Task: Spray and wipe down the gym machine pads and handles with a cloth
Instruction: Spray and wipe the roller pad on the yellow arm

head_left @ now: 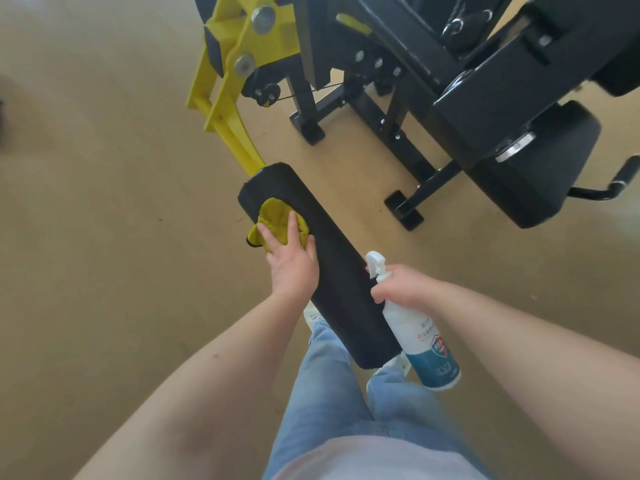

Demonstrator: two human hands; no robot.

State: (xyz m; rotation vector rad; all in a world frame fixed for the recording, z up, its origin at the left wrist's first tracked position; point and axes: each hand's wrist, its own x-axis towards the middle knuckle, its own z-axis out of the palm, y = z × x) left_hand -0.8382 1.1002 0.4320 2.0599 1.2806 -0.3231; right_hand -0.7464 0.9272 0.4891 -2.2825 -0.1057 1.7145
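Note:
A long black roller pad (332, 271) juts toward me from the machine's yellow arm (228, 109). My left hand (291, 261) presses a yellow cloth (273, 220) flat against the pad's far left side, fingers spread over it. My right hand (401, 284) grips the neck of a white and teal spray bottle (419, 334) beside the pad's near right side, nozzle pointing left toward the pad. Further right are the black seat pad (540, 168) and a black handle (620, 181).
The black machine frame (381, 109) with its feet stands on the tan floor (104, 202) behind the pad. My legs in blue jeans (329, 393) are directly under the pad's near end. Open floor lies to the left.

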